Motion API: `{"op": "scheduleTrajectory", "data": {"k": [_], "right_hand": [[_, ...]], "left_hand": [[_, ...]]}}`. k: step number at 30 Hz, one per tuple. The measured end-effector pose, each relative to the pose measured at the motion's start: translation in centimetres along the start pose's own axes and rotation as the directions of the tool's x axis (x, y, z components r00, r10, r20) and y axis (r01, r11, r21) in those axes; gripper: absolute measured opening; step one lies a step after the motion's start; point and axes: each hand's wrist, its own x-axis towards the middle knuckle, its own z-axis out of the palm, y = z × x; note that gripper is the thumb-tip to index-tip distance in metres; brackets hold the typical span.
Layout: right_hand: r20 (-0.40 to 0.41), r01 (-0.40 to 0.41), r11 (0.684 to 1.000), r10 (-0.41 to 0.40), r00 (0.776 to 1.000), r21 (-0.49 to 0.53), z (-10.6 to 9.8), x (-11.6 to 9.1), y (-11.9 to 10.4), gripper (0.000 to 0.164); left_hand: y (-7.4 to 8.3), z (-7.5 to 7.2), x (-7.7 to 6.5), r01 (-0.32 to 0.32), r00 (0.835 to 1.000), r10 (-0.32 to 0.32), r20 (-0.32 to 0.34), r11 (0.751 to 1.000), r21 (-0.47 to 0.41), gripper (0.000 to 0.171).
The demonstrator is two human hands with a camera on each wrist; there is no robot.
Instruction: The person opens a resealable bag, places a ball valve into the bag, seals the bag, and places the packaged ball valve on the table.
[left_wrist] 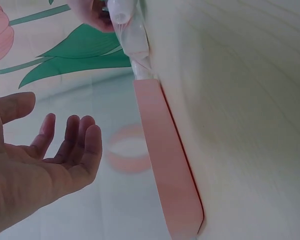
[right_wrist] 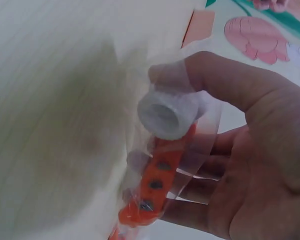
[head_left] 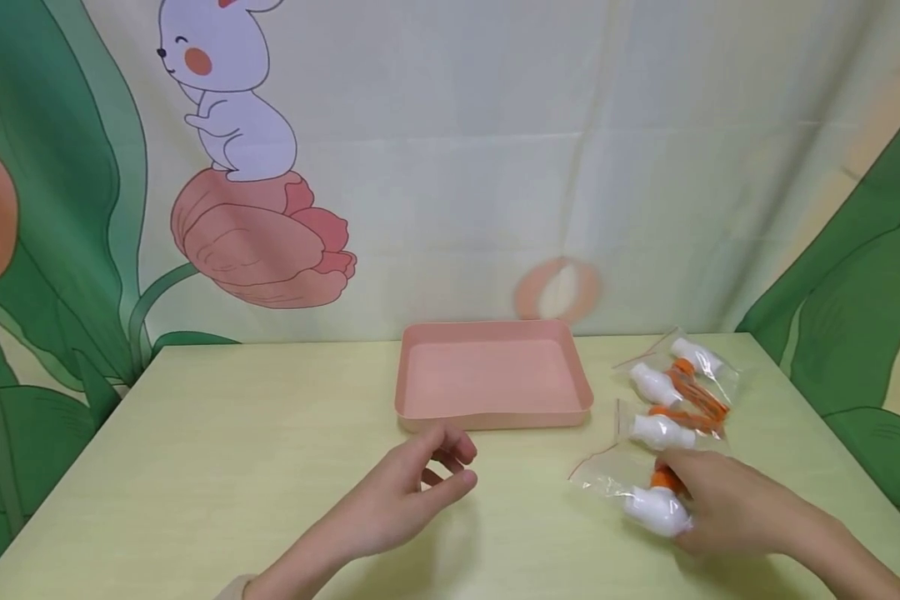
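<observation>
My right hand [head_left: 727, 500] grips a clear plastic bag [head_left: 600, 473] above the right front of the table. Inside that bag are a rounded white plastic piece [head_left: 656, 510] with an open, hollow end and an orange strip [right_wrist: 157, 182] dotted with dark spots. In the right wrist view the thumb lies across the bag and the fingers are behind it. My left hand [head_left: 412, 492] hovers in front of a shallow pink tray [head_left: 495, 421], fingers loosely bent and holding nothing; the left wrist view shows its palm.
Beyond the right hand lie more clear bags with white pieces [head_left: 656, 385] and orange parts [head_left: 693, 392], right of the tray. A pale wood-look table [head_left: 270, 442] bears everything. Behind its back edge hangs a cloth [head_left: 450, 167] printed with a rabbit, flowers and leaves.
</observation>
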Motion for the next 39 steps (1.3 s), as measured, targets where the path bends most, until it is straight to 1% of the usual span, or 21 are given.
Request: {"op": "scheduleTrajectory", "data": {"k": [4,7,13,15,18,22,25,30,34,36,39], "right_hand": [[0.021,-0.024,0.999,0.025,0.999,-0.024,-0.3,-0.3,1.4,0.048],[0.053,-0.036,0.998,0.04,0.998,-0.059,-0.5,-0.7,2.5,0.052],[0.122,-0.025,0.995,0.037,0.992,-0.099,-1.0,-1.7,4.5,0.059],[0.139,-0.022,0.995,0.035,0.99,-0.094,-1.1,-1.9,5.1,0.06],[0.156,0.004,0.997,0.008,0.988,-0.076,-1.4,-2.1,5.9,0.06],[0.133,0.073,0.995,-0.064,0.989,-0.061,-1.5,-2.3,7.0,0.06],[0.088,0.079,0.993,-0.072,0.993,-0.083,-1.4,-2.2,7.6,0.062],[0.012,0.035,0.993,-0.034,0.999,-0.11,-1.4,-2.0,8.2,0.066],[-0.022,-0.002,0.991,-0.001,1.0,-0.131,-1.6,-1.8,8.9,0.069],[-0.029,-0.008,0.989,0.004,1.0,-0.145,-1.7,-1.7,9.3,0.07],[-0.038,0.01,0.99,-0.016,0.999,-0.141,-1.9,-1.5,10.0,0.071]], "left_hand": [[0.0,-0.1,-0.3,0.014,1.0,-0.014,0.018,0.999,0.033,0.016],[0.0,-0.2,-0.5,0.03,0.999,-0.032,0.029,0.997,0.064,0.018],[-0.1,-0.5,-0.8,0.053,0.997,-0.06,0.052,0.991,0.127,0.021],[-0.2,-0.6,-0.9,0.064,0.996,-0.073,0.058,0.988,0.144,0.021],[-0.3,-0.7,-1.1,0.07,0.994,-0.082,0.067,0.983,0.167,0.022],[-0.4,-0.8,-1.1,0.054,0.994,-0.07,0.08,0.981,0.189,0.022],[-0.5,-0.8,-1.1,0.046,0.994,-0.064,0.088,0.98,0.195,0.022],[-0.6,-0.8,-1.1,0.048,0.992,-0.069,0.104,0.979,0.198,0.022],[-0.7,-0.8,-1.1,0.042,0.991,-0.067,0.112,0.976,0.213,0.022],[-0.8,-0.8,-1.1,0.038,0.991,-0.065,0.115,0.975,0.221,0.023],[-0.9,-0.8,-1.1,0.032,0.991,-0.062,0.122,0.972,0.231,0.023]]}}
